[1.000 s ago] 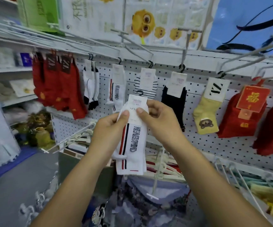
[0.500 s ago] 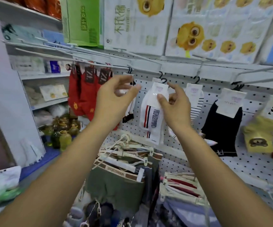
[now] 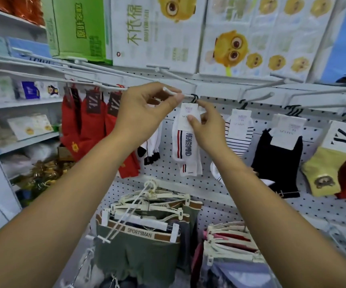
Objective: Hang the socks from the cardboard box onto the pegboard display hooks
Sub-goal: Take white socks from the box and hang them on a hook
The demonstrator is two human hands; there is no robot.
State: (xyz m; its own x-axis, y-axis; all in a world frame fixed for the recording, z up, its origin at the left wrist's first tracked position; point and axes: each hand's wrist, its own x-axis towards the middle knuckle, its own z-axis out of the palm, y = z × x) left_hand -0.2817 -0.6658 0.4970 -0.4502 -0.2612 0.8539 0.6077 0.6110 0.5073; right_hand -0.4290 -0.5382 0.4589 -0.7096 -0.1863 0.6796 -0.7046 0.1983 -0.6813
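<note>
The left hand (image 3: 145, 109) is up at the front end of a long white hook (image 3: 186, 94) that sticks out from the pegboard (image 3: 209, 183). Its thumb & first finger are curled in & pinch the rod right by the tip. The other fingers are bent under.

The right hand (image 3: 206, 125) is just beside it, a bit lower. It holds the white socks (image 3: 185, 146) by the paper card at the top: thumb flat on the front of the card, other fingers behind it, first finger poking up. These socks have red & dark stripes down the side & dark letters. Their little black hanger sits over the hook, just right of the left fingertips. So the pair hangs near the hook's front end, toes down, in front of the pegboard.

Same row, far left: red socks (image 3: 89, 129). Next come black-toed socks (image 3: 150, 150), partly hidden behind the left wrist. To the right of the hands: striped socks (image 3: 239, 134), black socks (image 3: 278, 159) & a yellow sock (image 3: 323, 169) w/ a small animal face.

Lower down hang green shorts (image 3: 139, 252) on pale clip hangers, w/ "SPORTSMAN" on the waistband. Up top stand white boxes (image 3: 157, 32) w/ yellow cartoon faces, & a green box (image 3: 78, 28) to their left.
</note>
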